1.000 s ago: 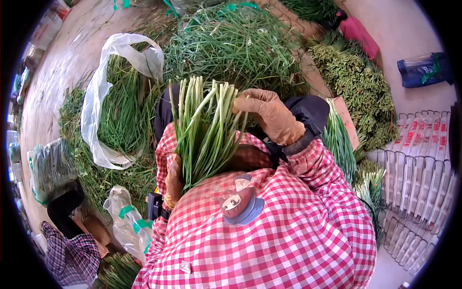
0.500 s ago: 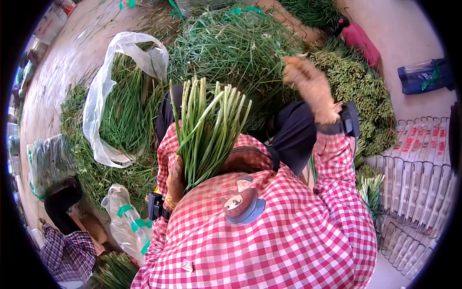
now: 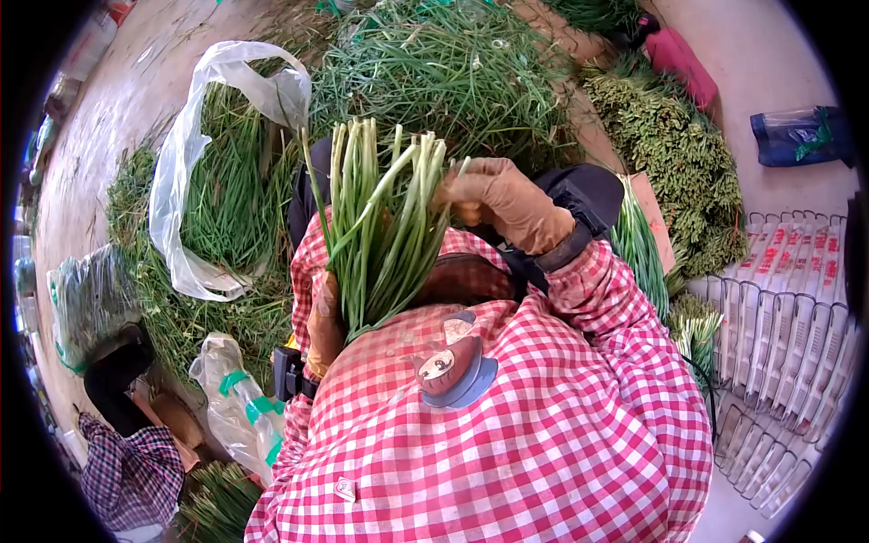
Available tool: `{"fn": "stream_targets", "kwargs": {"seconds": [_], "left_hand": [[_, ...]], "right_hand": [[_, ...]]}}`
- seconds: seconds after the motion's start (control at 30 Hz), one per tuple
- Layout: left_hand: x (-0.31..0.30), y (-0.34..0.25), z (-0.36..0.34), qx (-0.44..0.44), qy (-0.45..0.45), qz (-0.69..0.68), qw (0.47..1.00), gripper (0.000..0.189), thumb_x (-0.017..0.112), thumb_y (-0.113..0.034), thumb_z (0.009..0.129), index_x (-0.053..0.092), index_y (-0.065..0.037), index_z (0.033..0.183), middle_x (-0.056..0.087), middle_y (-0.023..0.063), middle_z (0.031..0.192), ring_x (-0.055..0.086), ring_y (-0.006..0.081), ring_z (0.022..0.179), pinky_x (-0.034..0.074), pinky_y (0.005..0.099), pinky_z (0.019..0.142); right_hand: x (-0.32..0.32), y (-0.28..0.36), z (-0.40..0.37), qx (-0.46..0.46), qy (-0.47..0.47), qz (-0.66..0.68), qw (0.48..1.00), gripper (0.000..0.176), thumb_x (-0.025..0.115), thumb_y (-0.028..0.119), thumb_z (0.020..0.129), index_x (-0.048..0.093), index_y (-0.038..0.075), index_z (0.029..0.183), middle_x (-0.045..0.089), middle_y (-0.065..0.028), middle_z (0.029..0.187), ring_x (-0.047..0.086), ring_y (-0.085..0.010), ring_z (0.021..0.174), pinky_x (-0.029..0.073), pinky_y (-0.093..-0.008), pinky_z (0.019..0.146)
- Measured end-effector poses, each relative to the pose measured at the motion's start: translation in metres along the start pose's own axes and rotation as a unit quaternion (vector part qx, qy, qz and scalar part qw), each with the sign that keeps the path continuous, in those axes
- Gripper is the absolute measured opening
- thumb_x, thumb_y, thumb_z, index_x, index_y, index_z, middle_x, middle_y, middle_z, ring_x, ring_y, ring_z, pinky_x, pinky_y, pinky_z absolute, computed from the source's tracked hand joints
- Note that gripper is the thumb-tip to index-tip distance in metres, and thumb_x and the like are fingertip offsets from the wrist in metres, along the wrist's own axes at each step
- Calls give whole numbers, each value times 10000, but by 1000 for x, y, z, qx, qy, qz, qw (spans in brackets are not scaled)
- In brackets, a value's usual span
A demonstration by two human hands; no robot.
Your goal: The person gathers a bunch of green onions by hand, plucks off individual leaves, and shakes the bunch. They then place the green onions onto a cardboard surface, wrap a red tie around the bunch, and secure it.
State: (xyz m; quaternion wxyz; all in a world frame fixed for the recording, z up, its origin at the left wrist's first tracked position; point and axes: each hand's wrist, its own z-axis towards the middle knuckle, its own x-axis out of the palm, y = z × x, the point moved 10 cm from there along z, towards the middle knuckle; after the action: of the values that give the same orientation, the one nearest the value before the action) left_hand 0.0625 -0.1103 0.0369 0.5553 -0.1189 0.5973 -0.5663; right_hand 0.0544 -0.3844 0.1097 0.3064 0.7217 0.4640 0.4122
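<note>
A bunch of long green stalks (image 3: 385, 226) with pale cut ends stands upright against the chest of the checked shirt. Around its lower left side is my left hand (image 3: 324, 326), in a brown glove, holding it; part of the hand is hidden behind the stalks. My right hand (image 3: 507, 201), also gloved, is at the upper right edge of the bunch, with its fingers closed on stalks near the pale ends.
Beyond my knees lies a big heap of loose greens (image 3: 444, 81). An open clear bag (image 3: 172, 226) of greens is at left, stacked bundles (image 3: 670, 154) at right, wire-edged racks (image 3: 778, 335) farther right. A person's checked sleeve (image 3: 136, 471) shows lower left.
My right hand has come down and left from above the heap to the top of the bunch, and its fingers have closed there. My left hand still holds the bunch.
</note>
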Motion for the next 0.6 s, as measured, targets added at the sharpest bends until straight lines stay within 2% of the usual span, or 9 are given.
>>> {"fn": "stream_targets", "kwargs": {"seconds": [0.2, 0.27, 0.3, 0.37, 0.43, 0.47, 0.5, 0.57, 0.6], "left_hand": [[6, 11, 6, -111, -1, -156, 982, 460, 425, -281, 983, 427, 12, 1338, 493, 104, 1334, 472, 194, 1215, 349, 293, 1024], [11, 18, 7, -176, -8, -252, 951, 466, 429, -290, 982, 427, 13, 1337, 494, 102, 1333, 471, 192, 1214, 348, 292, 1024], [15, 20, 5, -215, -12, -313, 925, 470, 431, -294, 982, 428, 14, 1336, 494, 101, 1332, 471, 190, 1213, 347, 291, 1024], [25, 23, 5, -287, -27, -433, 854, 476, 434, -304, 981, 429, 15, 1335, 495, 98, 1331, 470, 187, 1212, 346, 290, 1025], [34, 19, 3, -340, -39, -527, 778, 483, 438, -313, 980, 429, 16, 1334, 495, 96, 1329, 470, 185, 1211, 345, 288, 1025], [38, 17, 2, -359, -44, -559, 747, 486, 440, -317, 979, 430, 16, 1333, 496, 95, 1328, 469, 183, 1210, 344, 287, 1025], [41, 16, -1, -376, -47, -586, 717, 490, 442, -322, 979, 430, 17, 1333, 496, 94, 1328, 469, 182, 1209, 344, 287, 1025], [46, 18, -3, -382, -51, -602, 699, 497, 445, -331, 978, 431, 17, 1332, 497, 92, 1326, 468, 179, 1208, 342, 285, 1025], [48, 24, -5, -376, -47, -594, 710, 514, 437, -382, 971, 462, 0, 1314, 504, 76, 1304, 472, 144, 1168, 342, 272, 1016]], "right_hand": [[-3, 45, -12, -195, 77, 159, 965, 180, 614, 192, 838, 655, 17, 826, 469, 53, 580, 385, -51, 479, 336, -225, 470], [-11, 64, -18, -164, 107, 256, 947, 210, 592, 230, 839, 629, 23, 835, 422, 74, 544, 364, -34, 447, 356, -221, 468], [-9, 86, -34, -180, 76, 282, 939, 201, 541, 206, 853, 540, 83, 694, 386, 83, 499, 355, -26, 427, 352, -205, 476], [-18, 128, -62, -308, 179, 302, 884, 117, 547, 152, 826, 577, 41, 805, 459, 50, 574, 394, -35, 419, 364, -228, 466], [-58, 139, -70, -358, 43, 183, 914, 184, 603, 226, 856, 587, 59, 779, 520, -5, 603, 423, -62, 413, 364, -260, 462], [-122, 121, -67, -255, -252, -123, 926, 291, 589, 323, 889, 645, 46, 823, 637, -84, 767, 562, -159, 519, 445, -323, 534], [-138, 115, -62, -239, -323, -347, 848, 328, 579, 364, 893, 663, 47, 875, 654, -99, 860, 605, -203, 632, 472, -339, 612], [-139, 63, -29, -137, -291, -557, 766, 395, 561, 426, 896, 670, 59, 992, 666, -108, 1008, 641, -261, 845, 495, -360, 754], [-131, 20, -25, -53, -205, -555, 805, 425, 554, 448, 895, 657, 69, 1057, 660, -102, 1062, 634, -273, 947, 490, -364, 819]]}}
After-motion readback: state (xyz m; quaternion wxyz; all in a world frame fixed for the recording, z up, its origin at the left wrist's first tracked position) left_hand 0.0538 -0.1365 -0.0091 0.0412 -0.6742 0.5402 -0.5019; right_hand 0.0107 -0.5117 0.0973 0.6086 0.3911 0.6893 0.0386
